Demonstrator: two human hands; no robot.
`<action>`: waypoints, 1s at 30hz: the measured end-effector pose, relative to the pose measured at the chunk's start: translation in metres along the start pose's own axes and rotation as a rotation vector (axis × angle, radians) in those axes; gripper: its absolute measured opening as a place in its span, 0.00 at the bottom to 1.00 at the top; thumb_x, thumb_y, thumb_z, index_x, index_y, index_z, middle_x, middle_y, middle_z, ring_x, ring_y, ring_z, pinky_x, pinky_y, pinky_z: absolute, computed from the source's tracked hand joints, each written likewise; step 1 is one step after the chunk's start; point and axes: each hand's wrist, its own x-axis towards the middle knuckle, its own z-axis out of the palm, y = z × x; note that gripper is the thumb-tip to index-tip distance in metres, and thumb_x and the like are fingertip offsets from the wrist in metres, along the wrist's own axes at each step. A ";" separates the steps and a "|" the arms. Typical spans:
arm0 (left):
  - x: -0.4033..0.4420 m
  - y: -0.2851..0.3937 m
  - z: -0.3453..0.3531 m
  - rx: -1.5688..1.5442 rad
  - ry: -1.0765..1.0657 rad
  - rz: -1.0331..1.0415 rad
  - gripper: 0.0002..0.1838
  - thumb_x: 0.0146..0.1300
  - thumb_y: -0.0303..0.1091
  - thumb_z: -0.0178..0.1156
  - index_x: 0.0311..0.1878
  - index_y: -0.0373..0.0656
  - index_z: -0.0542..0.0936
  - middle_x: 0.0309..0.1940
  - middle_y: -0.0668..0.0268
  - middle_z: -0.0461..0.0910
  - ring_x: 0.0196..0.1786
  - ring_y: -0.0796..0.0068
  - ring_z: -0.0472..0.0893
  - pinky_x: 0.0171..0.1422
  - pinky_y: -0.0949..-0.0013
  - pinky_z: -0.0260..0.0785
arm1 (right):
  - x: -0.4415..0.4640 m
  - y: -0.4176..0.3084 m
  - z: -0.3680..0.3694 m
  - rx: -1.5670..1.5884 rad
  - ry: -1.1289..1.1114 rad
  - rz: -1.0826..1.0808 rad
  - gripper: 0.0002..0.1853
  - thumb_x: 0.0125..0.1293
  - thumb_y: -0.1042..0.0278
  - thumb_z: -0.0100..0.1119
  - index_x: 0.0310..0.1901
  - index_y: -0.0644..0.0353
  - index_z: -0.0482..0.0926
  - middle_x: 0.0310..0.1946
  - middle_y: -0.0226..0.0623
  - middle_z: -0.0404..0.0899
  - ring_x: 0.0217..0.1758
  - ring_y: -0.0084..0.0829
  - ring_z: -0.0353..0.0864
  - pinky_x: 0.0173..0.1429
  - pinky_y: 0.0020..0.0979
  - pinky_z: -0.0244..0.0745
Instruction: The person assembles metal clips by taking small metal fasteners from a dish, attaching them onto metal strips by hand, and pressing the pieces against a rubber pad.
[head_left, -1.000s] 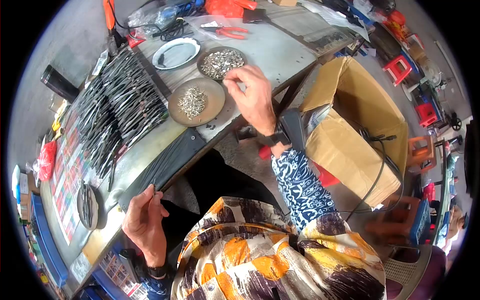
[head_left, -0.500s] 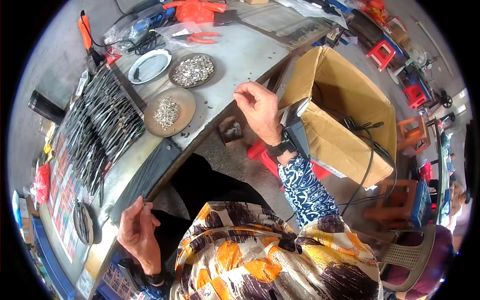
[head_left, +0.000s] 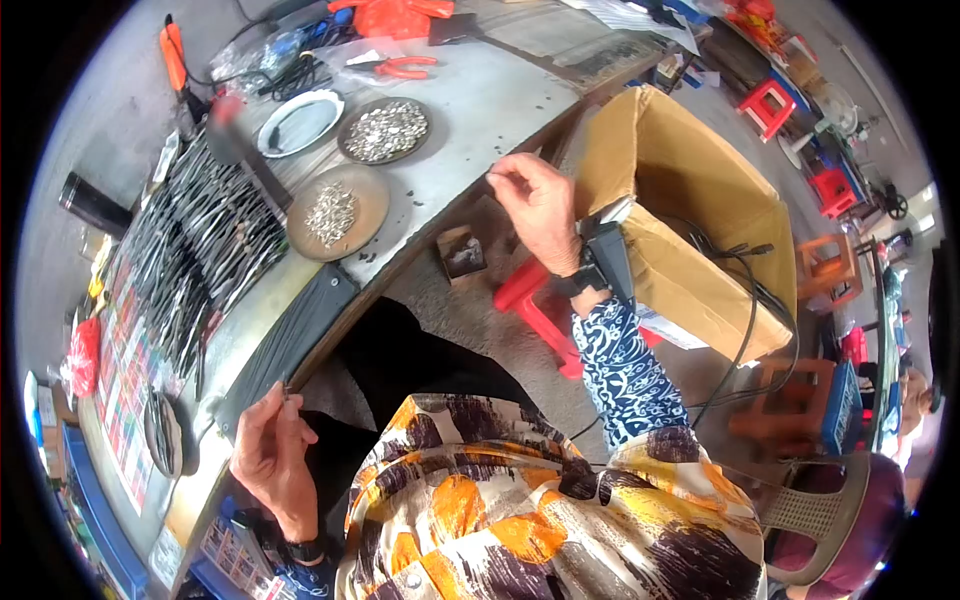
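My left hand (head_left: 277, 455) is at the table's front edge, thumb and fingertips pinched on a small dark piece too small to name. Just beyond it lies a dark padded strip (head_left: 290, 340). My right hand (head_left: 538, 208) is pinched closed near the table edge, left of the cardboard box; what its fingertips hold, if anything, is too small to make out. On the table stand a brown dish (head_left: 368, 208) of small metal pins and a dark dish (head_left: 384, 130) of small silvery pieces. Many thin dark strips (head_left: 225, 225) lie in rows at the left.
An open cardboard box (head_left: 690, 270) with cables stands right of my right hand. A red stool (head_left: 535, 300) is below the table edge. Red-handled pliers (head_left: 405, 68), a white oval plate (head_left: 300, 123) and an oval dish (head_left: 163, 435) lie on the table. A chair (head_left: 825, 520) is at the lower right.
My right hand has moved away from the dish of silvery pieces, out to the table edge near the box. My left hand keeps its pinch. The view has shifted, and a blurred dark object appears by the strips.
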 end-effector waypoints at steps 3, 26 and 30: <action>-0.001 0.003 0.003 -0.021 0.018 0.007 0.10 0.65 0.17 0.60 0.48 0.32 0.82 0.34 0.61 0.83 0.26 0.82 0.76 0.30 0.80 0.69 | 0.001 0.005 -0.002 -0.065 -0.032 -0.013 0.03 0.60 0.78 0.63 0.35 0.66 0.79 0.28 0.37 0.79 0.26 0.26 0.75 0.32 0.27 0.71; -0.022 0.013 -0.051 -0.565 0.133 -0.043 0.07 0.67 0.23 0.60 0.47 0.35 0.81 0.29 0.71 0.81 0.24 0.89 0.72 0.26 0.81 0.65 | -0.071 -0.206 0.127 0.688 -0.716 0.134 0.09 0.57 0.91 0.56 0.36 0.67 0.75 0.33 0.36 0.74 0.30 0.23 0.74 0.35 0.21 0.70; -0.023 0.013 -0.057 -0.698 0.143 -0.102 0.08 0.67 0.24 0.61 0.49 0.36 0.81 0.32 0.70 0.83 0.26 0.90 0.73 0.28 0.82 0.66 | -0.071 -0.225 0.135 0.739 -0.745 0.174 0.08 0.59 0.90 0.56 0.37 0.67 0.76 0.34 0.35 0.75 0.30 0.21 0.74 0.36 0.21 0.70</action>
